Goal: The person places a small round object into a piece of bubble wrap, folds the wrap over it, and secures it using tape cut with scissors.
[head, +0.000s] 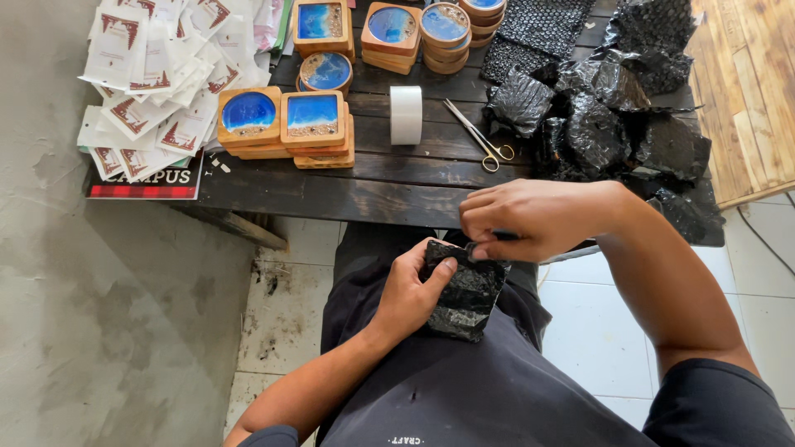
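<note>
My left hand [412, 290] grips a small bundle wrapped in black bubble wrap [465, 298] over my lap, thumb pressed on its top edge. My right hand [534, 218] pinches the bundle's upper edge from above, fingers closed on the wrap. On the dark wooden table [373, 194] ahead lie stacks of wooden coasters with blue resin centres [286, 124], a roll of white tape [406, 114] standing on edge, and a pair of scissors [480, 136].
A heap of black bubble-wrapped bundles and loose wrap [613, 116] fills the table's right side. More coasters [418, 29] stand at the back. White paper packets with red print [157, 74] pile up at the left. Grey wall left, tiled floor below.
</note>
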